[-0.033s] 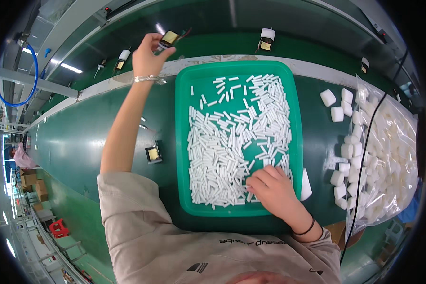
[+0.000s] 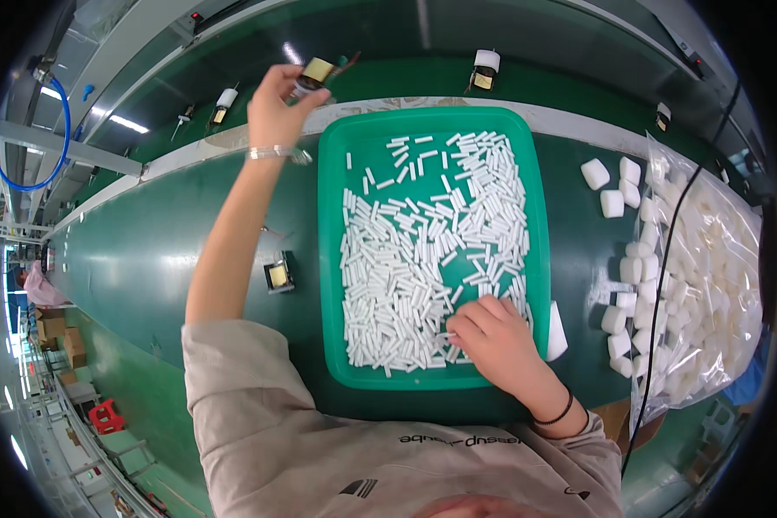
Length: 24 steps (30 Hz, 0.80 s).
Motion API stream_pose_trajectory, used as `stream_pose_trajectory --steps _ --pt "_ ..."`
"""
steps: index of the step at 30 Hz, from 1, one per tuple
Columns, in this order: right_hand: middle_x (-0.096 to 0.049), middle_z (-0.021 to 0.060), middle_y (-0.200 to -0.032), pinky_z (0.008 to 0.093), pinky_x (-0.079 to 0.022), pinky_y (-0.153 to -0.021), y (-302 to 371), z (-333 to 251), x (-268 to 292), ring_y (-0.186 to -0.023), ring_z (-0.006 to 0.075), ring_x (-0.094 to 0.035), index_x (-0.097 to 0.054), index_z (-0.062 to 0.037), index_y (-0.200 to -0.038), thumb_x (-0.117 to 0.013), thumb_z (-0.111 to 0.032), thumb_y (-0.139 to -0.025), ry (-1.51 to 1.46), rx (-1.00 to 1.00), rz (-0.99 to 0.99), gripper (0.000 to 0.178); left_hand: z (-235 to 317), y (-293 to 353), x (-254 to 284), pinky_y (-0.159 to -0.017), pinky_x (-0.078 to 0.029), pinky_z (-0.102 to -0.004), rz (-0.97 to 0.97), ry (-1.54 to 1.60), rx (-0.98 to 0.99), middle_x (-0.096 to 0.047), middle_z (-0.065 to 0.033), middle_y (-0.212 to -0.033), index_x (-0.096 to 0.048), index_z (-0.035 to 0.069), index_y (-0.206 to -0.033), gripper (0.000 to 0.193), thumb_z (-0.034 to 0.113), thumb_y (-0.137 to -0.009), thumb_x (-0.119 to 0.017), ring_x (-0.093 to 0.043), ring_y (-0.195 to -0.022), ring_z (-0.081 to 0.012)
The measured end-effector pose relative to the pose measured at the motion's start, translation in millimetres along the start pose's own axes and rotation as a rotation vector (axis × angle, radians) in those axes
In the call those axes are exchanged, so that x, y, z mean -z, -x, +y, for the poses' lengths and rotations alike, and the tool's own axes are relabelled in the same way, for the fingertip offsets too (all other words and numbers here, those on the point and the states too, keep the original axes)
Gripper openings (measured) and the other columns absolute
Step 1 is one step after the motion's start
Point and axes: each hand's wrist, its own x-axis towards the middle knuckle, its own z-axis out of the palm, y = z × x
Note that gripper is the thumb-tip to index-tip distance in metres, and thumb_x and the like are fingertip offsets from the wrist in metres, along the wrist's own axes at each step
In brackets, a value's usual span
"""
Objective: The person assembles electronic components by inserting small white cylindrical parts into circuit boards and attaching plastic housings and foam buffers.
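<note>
Dark lettering (image 2: 421, 439) (upside down) stands on the beige shirt (image 2: 311, 466).

On the table (image 2: 147, 233), a tray (image 2: 423, 118) lies before the person, with sticks (image 2: 388, 293) in it. The right hand (image 2: 492, 332) is at the tray's near right part. Left of the tray lies a device (image 2: 279, 274); farther off, beyond the tray's far left corner, the left hand (image 2: 276, 104) holds another device (image 2: 318, 71). Right of the tray are blocks (image 2: 612, 204), then a bag (image 2: 716, 345) of more blocks.
</note>
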Motion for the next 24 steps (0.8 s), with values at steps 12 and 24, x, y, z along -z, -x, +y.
stream_pose_trajectory --steps 12,24 --pt "-0.061 0.0056 -0.077 0.0252 -0.045 -0.060 4 -11 16 -0.070 0.0143 -0.059 -0.061 -0.0040 -0.086 -0.063 -0.007 -0.074 -0.865 -0.375 0.013 0.012 141 183 -19 -0.093 -0.039 -0.0402 -0.246 1.430 0.570 -0.053 -0.0153 -0.113 -0.042 0.006 -0.112 0.033 0.006 -0.082 -0.054 -0.053 -0.105 -0.0284" --pt "-0.064 0.0073 -0.080 0.0216 -0.047 -0.062 11 -7 14 -0.070 0.0105 -0.059 -0.064 0.0014 -0.087 -0.065 -0.003 -0.074 -1.101 -0.521 0.289 0.014 143 206 -24 -0.088 -0.042 -0.0434 -0.332 1.647 0.583 -0.051 -0.0179 -0.114 -0.035 0.011 -0.118 0.036 0.007 -0.085 -0.049 -0.054 -0.103 -0.0325"
